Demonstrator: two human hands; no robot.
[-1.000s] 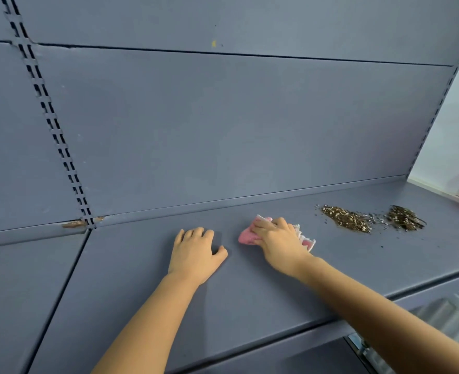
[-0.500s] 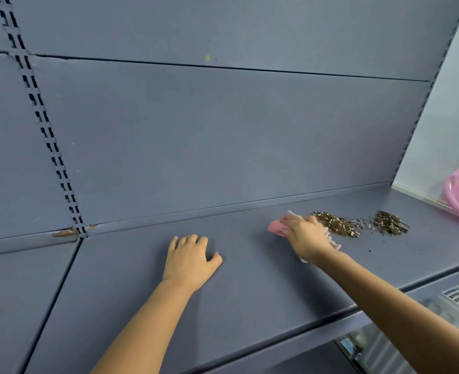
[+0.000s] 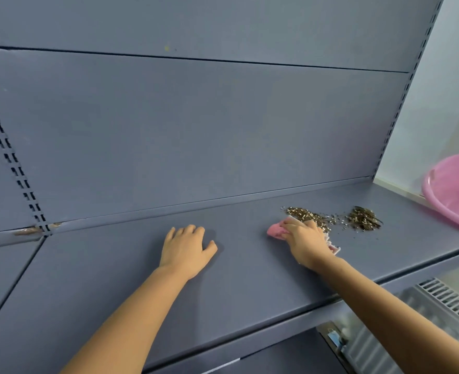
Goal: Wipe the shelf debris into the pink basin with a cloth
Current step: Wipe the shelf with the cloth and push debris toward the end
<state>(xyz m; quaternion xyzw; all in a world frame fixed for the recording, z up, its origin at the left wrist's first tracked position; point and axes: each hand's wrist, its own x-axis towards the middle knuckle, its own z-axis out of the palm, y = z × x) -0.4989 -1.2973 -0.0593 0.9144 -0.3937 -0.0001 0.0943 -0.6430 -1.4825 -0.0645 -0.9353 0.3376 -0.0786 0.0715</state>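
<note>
Brown crumbly debris (image 3: pixel 362 219) lies in two small heaps on the blue-grey shelf (image 3: pixel 250 271), towards its right end. My right hand (image 3: pixel 306 241) presses a pink cloth (image 3: pixel 275 230) flat on the shelf, and the cloth touches the left edge of the nearer heap. Fingers lie spread over the cloth, hiding most of it. My left hand (image 3: pixel 185 249) rests palm down on the shelf to the left, holding nothing. The pink basin (image 3: pixel 455 190) stands past the shelf's right end, partly cut off by the frame edge.
A blue-grey back panel (image 3: pixel 196 130) rises behind the shelf, with slotted uprights at left (image 3: pixel 15 171) and right (image 3: pixel 401 103). Below the shelf's front edge at the lower right sits a grey grille (image 3: pixel 447 300). A pale wall stands behind the basin.
My right hand has slid the cloth rightwards along the shelf until it meets the debris. The left hand has stayed put. More of the pink basin has come into view.
</note>
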